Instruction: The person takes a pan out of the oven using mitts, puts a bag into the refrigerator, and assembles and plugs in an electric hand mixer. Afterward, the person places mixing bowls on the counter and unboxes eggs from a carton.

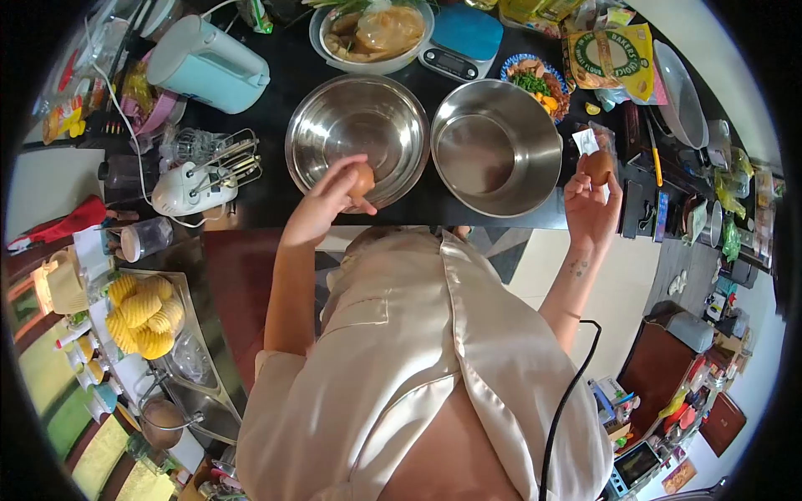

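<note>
My left hand [326,200] holds a brown egg [362,179] over the near rim of a wide steel bowl [309,138]. Inside, the part of the bowl that shows holds nothing I can make out. To its right stands a deep steel pot [543,159], its bottom bare. My right hand [591,204] is raised to the right of the pot, fingers closed round a second brown egg [598,167]. A small white paper [586,142] lies just beyond that egg.
A white hand mixer [196,188] and a pale blue kettle [209,67] stand at left. Behind are a bowl of food [334,60], a blue scale [464,37], a patterned plate [506,65] of chopped ingredients and a yellow bag [639,63].
</note>
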Tool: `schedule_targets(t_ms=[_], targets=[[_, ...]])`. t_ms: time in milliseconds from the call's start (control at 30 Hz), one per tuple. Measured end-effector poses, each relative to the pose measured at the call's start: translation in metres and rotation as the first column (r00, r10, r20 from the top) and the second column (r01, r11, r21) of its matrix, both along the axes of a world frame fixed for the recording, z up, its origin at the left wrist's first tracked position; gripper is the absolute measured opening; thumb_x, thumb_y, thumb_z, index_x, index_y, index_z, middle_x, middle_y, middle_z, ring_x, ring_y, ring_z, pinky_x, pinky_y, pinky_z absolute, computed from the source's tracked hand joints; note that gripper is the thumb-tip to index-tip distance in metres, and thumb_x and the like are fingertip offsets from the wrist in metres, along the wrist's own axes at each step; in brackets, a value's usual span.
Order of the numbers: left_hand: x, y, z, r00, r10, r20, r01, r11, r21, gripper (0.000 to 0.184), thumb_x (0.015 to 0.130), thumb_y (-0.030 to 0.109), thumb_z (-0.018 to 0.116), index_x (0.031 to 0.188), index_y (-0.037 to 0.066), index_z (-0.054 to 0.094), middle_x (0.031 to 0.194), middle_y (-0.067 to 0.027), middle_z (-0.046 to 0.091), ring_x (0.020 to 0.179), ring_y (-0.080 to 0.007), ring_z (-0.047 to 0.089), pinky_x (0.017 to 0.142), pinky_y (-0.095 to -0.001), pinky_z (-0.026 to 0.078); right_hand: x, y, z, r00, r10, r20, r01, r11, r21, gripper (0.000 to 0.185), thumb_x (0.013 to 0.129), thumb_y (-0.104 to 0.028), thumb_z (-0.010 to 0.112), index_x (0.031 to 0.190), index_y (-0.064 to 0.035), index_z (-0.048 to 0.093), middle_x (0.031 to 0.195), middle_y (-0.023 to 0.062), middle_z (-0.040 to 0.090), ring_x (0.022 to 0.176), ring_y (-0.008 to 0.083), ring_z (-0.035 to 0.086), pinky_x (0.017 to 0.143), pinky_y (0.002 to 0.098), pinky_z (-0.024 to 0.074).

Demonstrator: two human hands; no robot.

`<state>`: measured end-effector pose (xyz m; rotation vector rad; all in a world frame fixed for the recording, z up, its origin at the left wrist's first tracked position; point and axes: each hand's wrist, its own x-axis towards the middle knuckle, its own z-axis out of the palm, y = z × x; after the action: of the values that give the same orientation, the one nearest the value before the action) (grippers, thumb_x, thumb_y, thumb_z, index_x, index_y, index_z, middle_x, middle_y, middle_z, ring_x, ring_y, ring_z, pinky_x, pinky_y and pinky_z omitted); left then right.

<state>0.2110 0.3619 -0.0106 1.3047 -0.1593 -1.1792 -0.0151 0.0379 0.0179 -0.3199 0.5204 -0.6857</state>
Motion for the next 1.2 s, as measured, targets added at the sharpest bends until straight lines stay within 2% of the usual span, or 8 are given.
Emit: schedule_targets(t_ms=[133,333,467,633,733,1067,1133,1200], targets=[[0.009,-0.008,0.015,0.998,0.013,-0.062,-0.013,1.0,0.004,0.038,0.094,0.03,0.045,0.127,0.012,0.043,0.11,-0.0127,0.054,0.074,-0.0183,0.062,0.074,-0.0304,0.049,0.009,0.005,-0.007,0.998,0.046,-0.041,-0.047,0.999,-0.01,0.039,0.086,-0.02,0.055,0.115,0.003,0.048,0.11,0.0174,0.054,0.074,0.0171,0.055,0.068,0.0295,0.0476],[0.014,-0.048,0.015,0.99,0.079,-0.116,-0.114,0.936,-0.332,0.038,0.093,0.026,0.048,0.128,0.012,0.042,0.111,-0.0126,0.056,0.079,-0.0142,0.056,0.073,-0.027,0.045,0.028,0.031,-0.017,0.976,0.196,-0.091,-0.212,0.949,-0.232,0.041,0.087,-0.018,0.052,0.124,-0.002,0.042,0.119,0.0162,0.05,0.082,0.0165,0.052,0.077,0.0287,0.0453],[0.005,-0.089,0.03,0.981,-0.033,-0.192,-0.042,0.927,-0.373,0.035,0.094,0.024,0.044,0.125,0.008,0.045,0.12,-0.0182,0.051,0.077,-0.0122,0.051,0.071,-0.024,0.042,0.049,0.053,0.009,0.974,0.076,-0.211,-0.154,0.911,-0.383,0.037,0.083,-0.007,0.055,0.118,-0.0013,0.046,0.11,0.0123,0.055,0.088,0.0176,0.058,0.077,0.0271,0.0464],[-0.016,-0.135,0.027,0.969,-0.116,-0.218,0.041,0.946,-0.321,0.034,0.092,0.023,0.048,0.121,0.005,0.049,0.104,-0.0068,0.06,0.083,-0.0161,0.059,0.07,-0.0257,0.046,0.067,0.078,0.015,0.945,-0.112,-0.308,-0.181,0.604,-0.776,0.042,0.076,0.003,0.065,0.114,-0.0003,0.049,0.113,0.0082,0.054,0.104,0.0153,0.053,0.089,0.0279,0.0421],[-0.02,-0.146,0.024,0.957,-0.178,-0.23,0.081,0.923,-0.376,0.033,0.093,0.023,0.048,0.12,0.005,0.051,0.103,-0.006,0.06,0.083,-0.0149,0.059,0.07,-0.0257,0.047,0.069,0.077,0.009,0.891,-0.287,-0.351,-0.292,0.229,-0.928,0.044,0.075,-0.002,0.068,0.115,0.0005,0.05,0.107,0.0111,0.057,0.097,0.0171,0.056,0.085,0.0285,0.0442],[-0.022,-0.151,0.025,0.956,-0.156,-0.25,0.072,0.945,-0.318,0.031,0.093,0.025,0.047,0.115,0.004,0.053,0.101,-0.0061,0.061,0.085,-0.0137,0.058,0.072,-0.0256,0.045,0.065,0.067,0.018,0.859,-0.482,-0.172,-0.128,0.124,-0.984,0.043,0.077,-0.006,0.065,0.116,0.001,0.049,0.114,0.0151,0.056,0.103,0.025,0.055,0.088,0.0338,0.0426],[-0.022,-0.149,0.021,0.954,-0.138,-0.268,0.041,0.94,-0.337,0.031,0.093,0.024,0.046,0.115,0.004,0.053,0.101,-0.0063,0.06,0.084,-0.0136,0.057,0.072,-0.0262,0.045,0.069,0.068,0.017,0.865,-0.45,-0.221,-0.273,-0.052,-0.961,0.044,0.075,-0.006,0.066,0.115,0.001,0.049,0.112,0.0161,0.056,0.1,0.0286,0.056,0.085,0.0333,0.0438],[-0.021,-0.145,0.019,0.951,-0.115,-0.286,0.006,0.934,-0.356,0.03,0.093,0.023,0.046,0.115,0.004,0.053,0.1,-0.0065,0.06,0.083,-0.0135,0.056,0.073,-0.0267,0.045,0.075,0.074,0.023,0.852,-0.383,-0.357,-0.398,-0.031,-0.917,0.043,0.075,-0.006,0.066,0.114,0.0011,0.05,0.111,0.0169,0.056,0.099,0.0295,0.056,0.084,0.0326,0.0442]])
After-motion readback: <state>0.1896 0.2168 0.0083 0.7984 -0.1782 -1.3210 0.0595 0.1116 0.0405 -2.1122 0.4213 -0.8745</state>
